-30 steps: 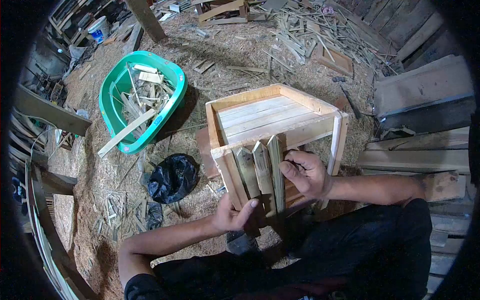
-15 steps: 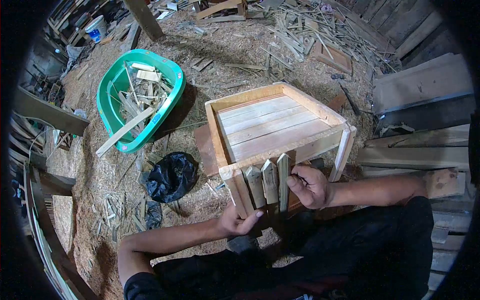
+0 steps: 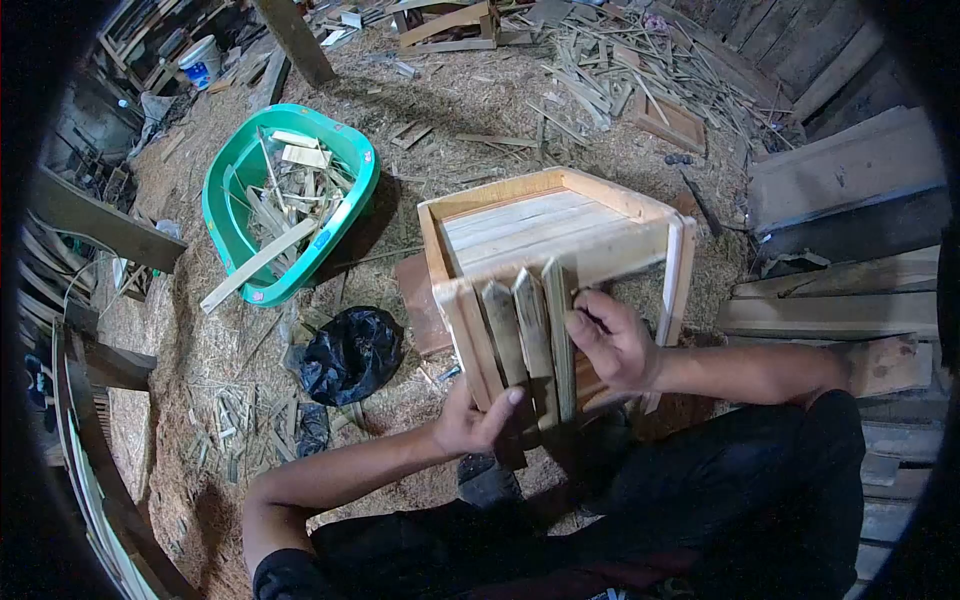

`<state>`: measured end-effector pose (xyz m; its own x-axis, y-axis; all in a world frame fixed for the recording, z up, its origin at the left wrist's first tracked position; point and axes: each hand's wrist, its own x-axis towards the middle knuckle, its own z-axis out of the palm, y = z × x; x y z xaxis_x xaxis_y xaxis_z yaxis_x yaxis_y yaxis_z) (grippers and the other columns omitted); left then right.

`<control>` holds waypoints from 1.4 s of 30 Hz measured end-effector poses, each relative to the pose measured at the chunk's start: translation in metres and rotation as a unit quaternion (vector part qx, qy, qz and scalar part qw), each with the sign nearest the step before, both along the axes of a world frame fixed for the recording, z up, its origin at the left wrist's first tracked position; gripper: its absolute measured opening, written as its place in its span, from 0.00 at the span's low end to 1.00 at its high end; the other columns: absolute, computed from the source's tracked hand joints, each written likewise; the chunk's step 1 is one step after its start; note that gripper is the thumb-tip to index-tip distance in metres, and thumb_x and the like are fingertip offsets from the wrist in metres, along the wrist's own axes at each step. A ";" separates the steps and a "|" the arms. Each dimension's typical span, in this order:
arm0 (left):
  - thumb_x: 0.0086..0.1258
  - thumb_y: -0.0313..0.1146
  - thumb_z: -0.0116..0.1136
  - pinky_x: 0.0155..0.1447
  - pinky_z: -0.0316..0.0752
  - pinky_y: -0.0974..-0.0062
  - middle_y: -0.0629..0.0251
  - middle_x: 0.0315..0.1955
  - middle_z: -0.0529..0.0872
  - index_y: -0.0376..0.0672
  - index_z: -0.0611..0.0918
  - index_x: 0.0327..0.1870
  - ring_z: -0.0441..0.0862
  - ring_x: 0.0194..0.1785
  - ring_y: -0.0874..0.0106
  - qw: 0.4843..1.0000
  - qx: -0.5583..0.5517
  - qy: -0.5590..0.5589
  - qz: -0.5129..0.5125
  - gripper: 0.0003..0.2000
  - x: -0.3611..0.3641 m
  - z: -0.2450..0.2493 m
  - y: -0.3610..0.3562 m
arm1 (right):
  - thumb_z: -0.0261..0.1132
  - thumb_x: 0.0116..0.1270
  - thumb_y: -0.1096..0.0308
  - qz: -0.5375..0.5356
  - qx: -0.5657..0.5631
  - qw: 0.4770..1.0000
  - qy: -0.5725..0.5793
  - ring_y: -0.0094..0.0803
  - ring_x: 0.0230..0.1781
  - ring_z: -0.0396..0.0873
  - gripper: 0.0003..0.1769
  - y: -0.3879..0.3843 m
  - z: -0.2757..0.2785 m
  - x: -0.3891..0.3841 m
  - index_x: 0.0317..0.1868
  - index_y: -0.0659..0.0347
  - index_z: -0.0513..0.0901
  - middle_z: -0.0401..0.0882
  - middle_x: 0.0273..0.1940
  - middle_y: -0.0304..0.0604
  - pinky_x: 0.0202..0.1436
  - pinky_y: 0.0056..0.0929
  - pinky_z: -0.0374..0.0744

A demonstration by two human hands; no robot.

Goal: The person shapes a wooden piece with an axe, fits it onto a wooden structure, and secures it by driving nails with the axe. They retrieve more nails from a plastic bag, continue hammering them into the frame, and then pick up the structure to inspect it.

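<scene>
A wooden box frame (image 3: 645, 240) with a slatted panel inside is tilted up in front of my knees. Along its near side stand several narrow, pointed wooden slats (image 3: 535, 340). My left hand (image 3: 475, 415) is closed around the lower left of the frame at its corner post (image 3: 470, 335), thumb over the foot of the left slat. My right hand (image 3: 615, 345) is beside the rightmost slat (image 3: 558, 335), fingers curled, thumb tip at the slat's edge. Whatever lies in that pinch is hidden.
A green plastic basin (image 3: 215, 215) full of wood offcuts sits to the left. Nearer lies a black plastic bag (image 3: 350, 355). Scrap sticks (image 3: 600, 80) are piled at the back, and boards (image 3: 840, 315) lie along the right. Sawdust covers the floor.
The frame has tipped, so its near side and slats show longer and its inner panel looks narrower. My right hand has moved slightly up; my left hand keeps its hold.
</scene>
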<state>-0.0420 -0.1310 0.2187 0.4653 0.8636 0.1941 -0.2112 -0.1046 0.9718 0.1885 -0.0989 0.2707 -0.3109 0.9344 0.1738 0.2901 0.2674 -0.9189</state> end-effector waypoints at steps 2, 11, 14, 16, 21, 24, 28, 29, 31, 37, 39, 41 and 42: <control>0.76 0.29 0.53 0.57 0.75 0.70 0.57 0.50 0.82 0.32 0.70 0.61 0.80 0.53 0.69 1.000 -0.013 -0.009 0.021 0.17 0.002 -0.001 0.011 | 0.56 0.78 0.55 -0.020 -0.042 0.998 0.031 0.26 0.28 0.68 0.19 0.009 0.004 -0.005 0.36 0.65 0.75 0.68 0.25 0.42 0.34 0.30 0.69; 0.78 0.39 0.52 0.54 0.77 0.69 0.58 0.47 0.84 0.32 0.75 0.58 0.82 0.49 0.70 0.986 -0.004 0.112 0.124 0.18 -0.001 0.006 0.081 | 0.58 0.78 0.58 -0.043 0.005 0.998 0.044 0.17 0.38 0.73 0.19 0.077 -0.002 -0.017 0.42 0.68 0.83 0.82 0.35 0.35 0.43 0.23 0.74; 0.79 0.43 0.51 0.54 0.77 0.71 0.59 0.46 0.85 0.33 0.77 0.58 0.81 0.49 0.73 0.987 -0.025 0.068 0.145 0.20 0.002 0.012 0.106 | 0.60 0.77 0.58 -0.051 -0.004 0.999 -0.003 0.17 0.37 0.76 0.18 0.088 -0.009 -0.018 0.45 0.69 0.83 0.84 0.35 0.35 0.44 0.24 0.76; 0.80 0.44 0.51 0.53 0.77 0.72 0.59 0.46 0.85 0.33 0.77 0.59 0.81 0.48 0.74 0.987 -0.044 0.080 0.136 0.21 -0.002 0.018 0.122 | 0.60 0.77 0.59 -0.039 -0.036 0.998 -0.019 0.17 0.36 0.76 0.18 0.094 -0.010 -0.017 0.44 0.69 0.84 0.84 0.35 0.36 0.43 0.24 0.77; 0.80 0.47 0.50 0.49 0.77 0.74 0.60 0.42 0.86 0.32 0.78 0.57 0.82 0.43 0.75 0.986 -0.059 0.053 0.144 0.22 -0.002 0.005 0.156 | 0.61 0.76 0.59 -0.031 -0.003 0.999 -0.017 0.19 0.31 0.77 0.19 0.104 -0.017 -0.020 0.42 0.71 0.85 0.85 0.33 0.38 0.38 0.26 0.78; 0.79 0.48 0.51 0.47 0.76 0.75 0.62 0.40 0.86 0.32 0.79 0.55 0.82 0.40 0.76 0.984 -0.071 0.080 0.143 0.23 -0.006 0.008 0.170 | 0.62 0.75 0.59 -0.034 -0.060 0.995 -0.067 0.20 0.30 0.77 0.19 0.113 -0.019 -0.016 0.41 0.72 0.85 0.85 0.32 0.39 0.36 0.27 0.77; 0.78 0.48 0.52 0.49 0.76 0.74 0.60 0.40 0.87 0.31 0.80 0.54 0.82 0.41 0.75 0.979 -0.096 0.100 0.150 0.24 -0.009 0.004 0.189 | 0.62 0.75 0.58 -0.055 0.002 0.994 -0.098 0.19 0.28 0.77 0.20 0.129 -0.021 -0.022 0.41 0.71 0.86 0.84 0.30 0.40 0.33 0.26 0.77; 0.78 0.49 0.52 0.49 0.76 0.74 0.60 0.41 0.87 0.31 0.80 0.53 0.83 0.41 0.75 0.978 -0.106 0.094 0.151 0.24 -0.008 0.005 0.192 | 0.62 0.75 0.58 -0.056 -0.003 0.993 -0.107 0.20 0.28 0.77 0.20 0.133 -0.021 -0.023 0.41 0.71 0.86 0.84 0.29 0.40 0.32 0.26 0.77; 0.78 0.49 0.52 0.50 0.76 0.74 0.59 0.41 0.87 0.30 0.81 0.53 0.83 0.42 0.74 0.977 -0.124 0.084 0.152 0.25 -0.009 0.002 0.203 | 0.61 0.75 0.58 -0.058 -0.014 0.991 -0.123 0.20 0.27 0.77 0.20 0.143 -0.021 -0.025 0.41 0.70 0.86 0.84 0.29 0.41 0.31 0.27 0.77; 0.76 0.50 0.54 0.50 0.76 0.73 0.59 0.40 0.88 0.30 0.83 0.49 0.84 0.42 0.72 0.964 -0.171 0.133 0.154 0.25 -0.016 -0.015 0.238 | 0.64 0.71 0.55 -0.073 0.045 0.991 -0.099 0.32 0.24 0.81 0.22 0.178 -0.042 -0.030 0.35 0.71 0.86 0.82 0.23 0.53 0.32 0.38 0.76; 0.76 0.49 0.54 0.50 0.76 0.73 0.59 0.40 0.88 0.30 0.83 0.48 0.84 0.41 0.72 0.960 -0.174 0.147 0.163 0.24 -0.016 -0.016 0.243 | 0.65 0.70 0.55 -0.072 0.022 0.993 -0.094 0.32 0.24 0.80 0.22 0.184 -0.048 -0.027 0.35 0.71 0.87 0.82 0.22 0.52 0.32 0.38 0.76; 0.76 0.49 0.54 0.49 0.76 0.73 0.59 0.40 0.88 0.30 0.83 0.48 0.84 0.41 0.72 0.963 -0.156 0.137 0.170 0.24 -0.016 -0.021 0.244 | 0.65 0.70 0.54 -0.071 0.016 0.994 -0.084 0.32 0.23 0.81 0.23 0.187 -0.053 -0.026 0.34 0.71 0.87 0.82 0.22 0.52 0.32 0.38 0.76; 0.76 0.49 0.54 0.49 0.76 0.73 0.59 0.39 0.88 0.29 0.83 0.48 0.84 0.40 0.72 0.965 -0.147 0.132 0.173 0.24 -0.016 -0.024 0.244 | 0.65 0.70 0.54 -0.071 0.023 0.994 -0.078 0.32 0.23 0.81 0.23 0.187 -0.053 -0.026 0.33 0.70 0.87 0.82 0.21 0.51 0.32 0.38 0.76</control>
<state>-0.0585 0.1135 0.1944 0.1384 0.9758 -0.1694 0.0467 0.1645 0.9853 0.1626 0.0881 0.2173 -0.2033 0.9630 0.1770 0.4664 0.2542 -0.8473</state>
